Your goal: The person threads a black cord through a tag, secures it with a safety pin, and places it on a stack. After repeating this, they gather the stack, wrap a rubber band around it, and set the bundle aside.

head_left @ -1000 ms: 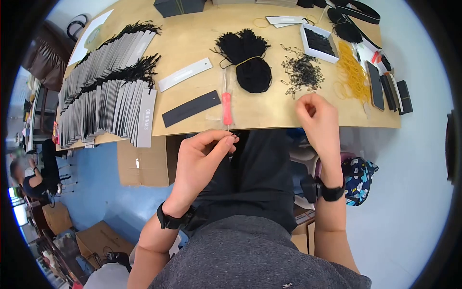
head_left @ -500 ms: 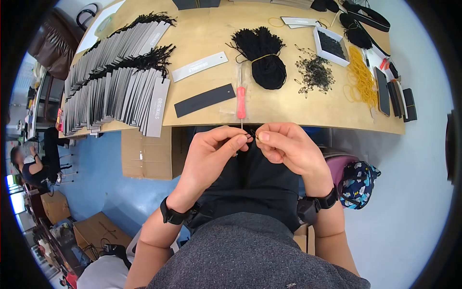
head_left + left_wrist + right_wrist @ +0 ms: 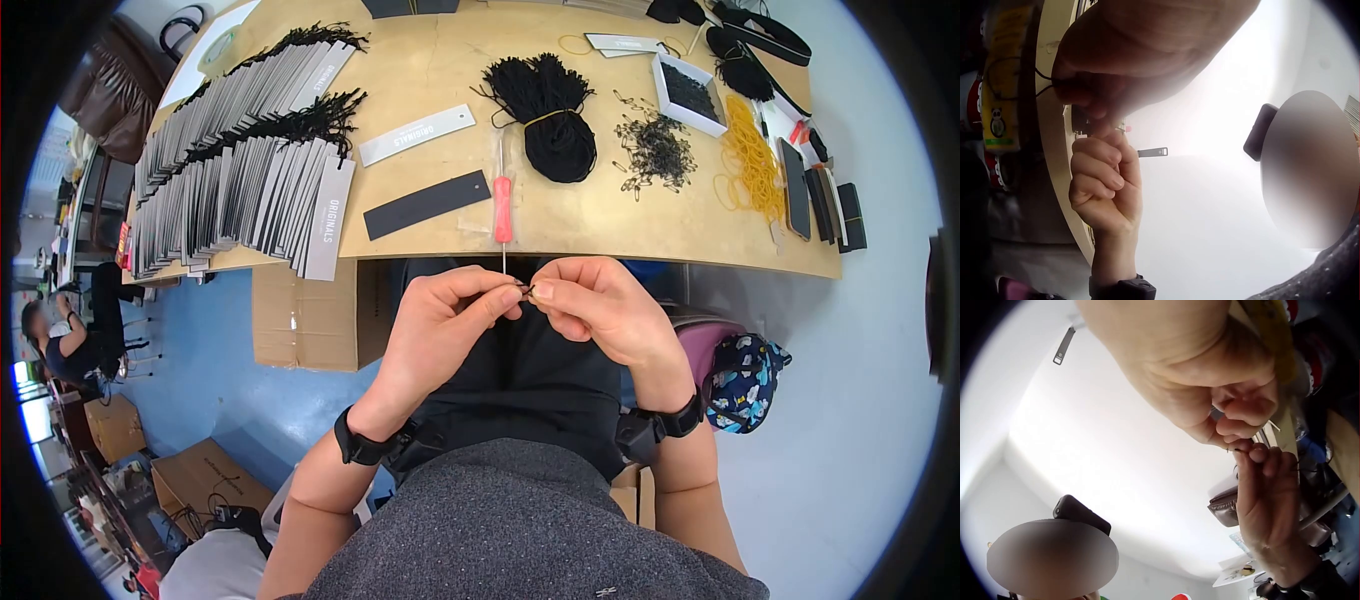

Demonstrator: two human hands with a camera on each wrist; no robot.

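Fingertips almost meeting at the table's front edge, my left hand [image 3: 435, 325] and right hand [image 3: 612, 312] pinch a small piece of black cord [image 3: 526, 290] between them. The left wrist view shows a thin cord loop [image 3: 1045, 75] hanging from the left fingers. Something tiny is at the right fingertips, too small to tell. Just above the left fingertips lies a pink-handled tool [image 3: 502, 212], its metal shaft pointing at them. Behind are a black cord bundle [image 3: 558, 145], a pile of small dark pins [image 3: 655, 153], a dark tag [image 3: 425, 206] and a white tag [image 3: 417, 135].
Rows of grey tags with black cords [image 3: 240, 200] cover the table's left side. To the right are a white box of dark pieces [image 3: 690, 95], yellow rubber bands [image 3: 752, 165] and a phone [image 3: 794, 190]. A cardboard box [image 3: 300, 325] stands below the table.
My right hand has come from near the pin pile down to my left fingertips and now pinches there. The head view has shifted slightly, moving the table's things rightward in it.
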